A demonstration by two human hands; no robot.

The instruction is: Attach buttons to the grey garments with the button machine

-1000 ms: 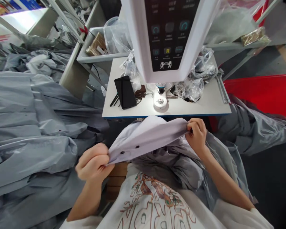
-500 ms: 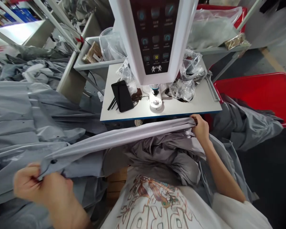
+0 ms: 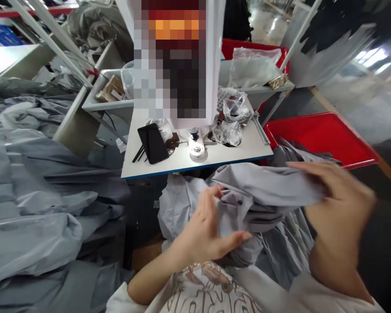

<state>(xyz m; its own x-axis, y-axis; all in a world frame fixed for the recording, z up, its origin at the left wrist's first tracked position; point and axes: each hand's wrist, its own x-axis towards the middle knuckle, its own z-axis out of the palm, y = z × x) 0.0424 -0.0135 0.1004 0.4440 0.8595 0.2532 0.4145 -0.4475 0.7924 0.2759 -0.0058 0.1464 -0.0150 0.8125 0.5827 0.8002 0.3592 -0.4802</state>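
While a grey garment [image 3: 267,184] lies bunched in front of the tabletop [image 3: 234,152], the left hand [image 3: 203,237] is over it, grip apart — the blurred right hand [image 3: 342,200] is at its right end, that grip impossible to tell — and a phone [image 3: 152,143] lies beyond.

so the table [image 3: 180,157] is a small white top with a blue front edge [image 3: 182,169], and it's pretty cluttered. over on the left there's a black phone [image 3: 153,143] lying at a slant, with some thin dark sticks [image 3: 138,154] poking out just beside it. a brown scrap [image 3: 172,141] sits between the phone and the machine's white base [image 3: 197,153], which is around the middle near the front. crumpled clear plastic [image 3: 230,132] is heaped on the right, and a metal bar [image 3: 261,128] runs along the right edge.
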